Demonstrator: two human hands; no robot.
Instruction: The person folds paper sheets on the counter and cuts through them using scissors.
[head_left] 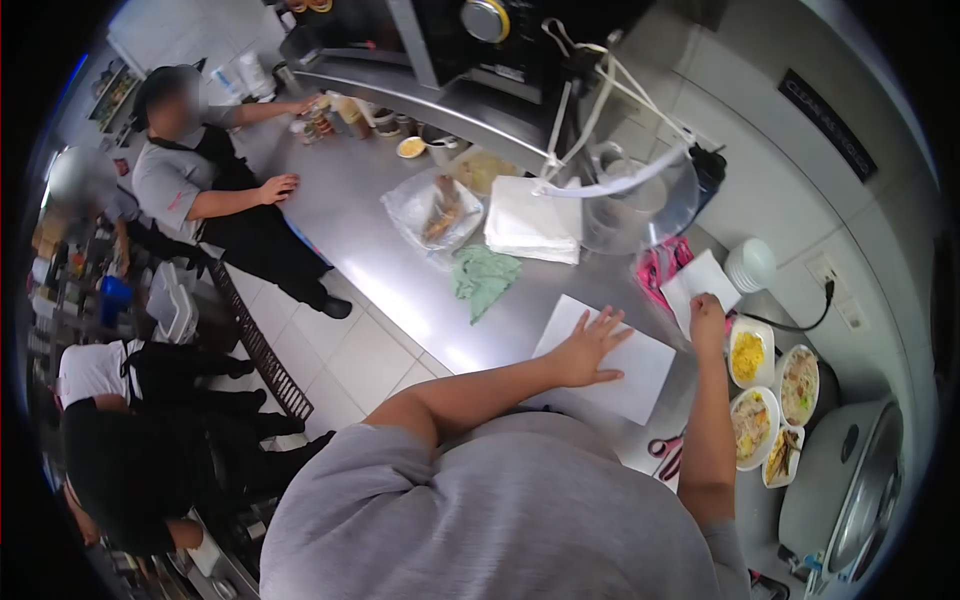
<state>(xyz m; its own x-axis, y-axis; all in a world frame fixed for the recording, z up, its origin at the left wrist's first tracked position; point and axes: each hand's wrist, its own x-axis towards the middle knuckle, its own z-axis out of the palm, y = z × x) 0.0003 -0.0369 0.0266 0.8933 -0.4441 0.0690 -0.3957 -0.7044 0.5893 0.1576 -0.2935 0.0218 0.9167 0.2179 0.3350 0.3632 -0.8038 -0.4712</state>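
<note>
My left hand (588, 352) lies with fingers spread on a white sheet of paper (630, 385), which rests on the steel counter. Farther right, my right hand (707, 322) is closed on the lower edge of a smaller white paper (700, 285). That paper lies partly over a pink plastic package (662, 265). Scissors with dark red handles (668, 455) are on the counter below the large sheet, close to my right forearm.
A green cloth (484, 278), a plastic bag of food (435, 212) and a stack of white sheets (535, 215) lie on the counter (390, 270). Food bowls (752, 425) and a large cooker (840, 490) stand right. A co-worker (215, 180) stands at the far left end; others are behind.
</note>
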